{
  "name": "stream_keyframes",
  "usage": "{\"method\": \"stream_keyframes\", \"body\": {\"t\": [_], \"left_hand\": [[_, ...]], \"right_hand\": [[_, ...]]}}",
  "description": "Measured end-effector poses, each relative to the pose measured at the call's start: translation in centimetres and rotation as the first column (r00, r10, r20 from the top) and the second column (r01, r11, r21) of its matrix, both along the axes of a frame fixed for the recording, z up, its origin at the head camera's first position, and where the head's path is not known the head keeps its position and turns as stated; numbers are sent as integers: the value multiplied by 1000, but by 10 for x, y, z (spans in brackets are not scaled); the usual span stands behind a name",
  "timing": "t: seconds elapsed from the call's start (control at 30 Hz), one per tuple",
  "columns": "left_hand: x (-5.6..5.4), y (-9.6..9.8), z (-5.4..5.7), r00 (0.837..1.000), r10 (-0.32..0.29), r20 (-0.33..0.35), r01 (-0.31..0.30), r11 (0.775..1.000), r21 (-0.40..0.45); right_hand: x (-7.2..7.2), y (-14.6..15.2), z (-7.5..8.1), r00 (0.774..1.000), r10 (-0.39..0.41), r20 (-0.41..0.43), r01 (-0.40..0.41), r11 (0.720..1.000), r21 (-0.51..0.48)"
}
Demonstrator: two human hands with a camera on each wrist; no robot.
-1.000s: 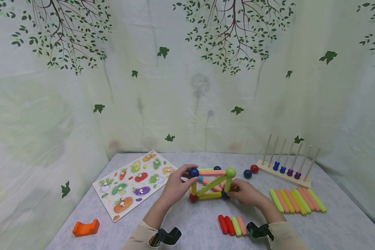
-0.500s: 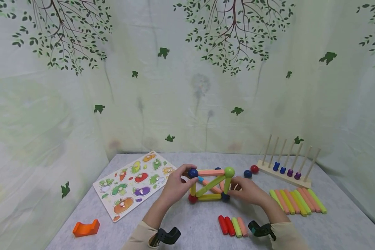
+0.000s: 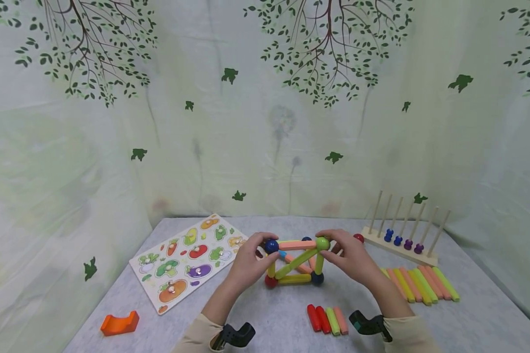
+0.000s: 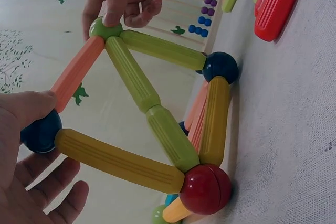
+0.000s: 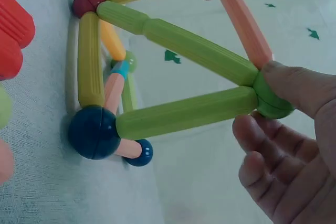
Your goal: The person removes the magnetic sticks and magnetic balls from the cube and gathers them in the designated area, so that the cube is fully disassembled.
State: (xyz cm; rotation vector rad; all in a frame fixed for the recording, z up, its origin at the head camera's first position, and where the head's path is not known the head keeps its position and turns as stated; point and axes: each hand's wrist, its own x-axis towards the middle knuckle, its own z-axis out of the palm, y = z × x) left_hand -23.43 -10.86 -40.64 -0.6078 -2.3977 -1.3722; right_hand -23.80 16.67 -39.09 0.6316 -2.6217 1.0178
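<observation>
A ball-and-rod frame [image 3: 297,263] stands on the table between both hands. Its near face has a blue ball [image 4: 44,131] and a green ball [image 5: 272,94] on top, a red ball [image 4: 206,189] and a dark blue ball [image 5: 94,132] below. Yellow, green and pink rods join them, with one green pair running diagonally. My left hand [image 3: 249,262] holds the upper blue ball between thumb and fingers. With thumb and fingertips, my right hand [image 3: 352,255] pinches the green ball at the upper right corner. More rods and balls behind are partly hidden.
Several short red, green and pink rods [image 3: 333,321] lie in front. At right is a row of longer rods [image 3: 424,285], behind it a peg stand [image 3: 399,247] and a red ball [image 3: 358,238]. A vegetable puzzle board [image 3: 183,289] and an orange curved block [image 3: 119,323] lie left.
My right hand has moved up from the lower dark blue ball to the upper green ball. It now covers the loose blue ball behind. My left hand keeps its hold.
</observation>
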Motion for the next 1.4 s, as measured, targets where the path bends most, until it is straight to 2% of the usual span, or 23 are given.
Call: {"method": "stream_keyframes", "body": {"t": [0.1, 0.23, 0.33, 0.5, 0.9, 1.4], "left_hand": [[0, 3, -2, 999, 6, -37, -7, 1000, -24], [2, 7, -3, 992, 37, -125, -47, 996, -74], [3, 9, -3, 986, 60, -157, -71, 995, -71], [5, 11, -4, 986, 74, -149, -84, 995, -57], [5, 14, -4, 987, 87, -135, -102, 989, -110], [5, 15, -5, 985, 92, -145, -103, 992, -71]], "right_hand": [[1, -5, 0, 999, -25, -31, 26, 999, 18], [3, -11, -1, 995, -59, -83, 65, 996, 61], [4, -15, -1, 991, -81, -111, 90, 993, 80], [5, -19, -4, 986, -86, -145, 96, 994, 61], [6, -23, -6, 983, -88, -161, 93, 995, 25], [0, -16, -7, 993, 5, -122, -10, 999, -41]]}}
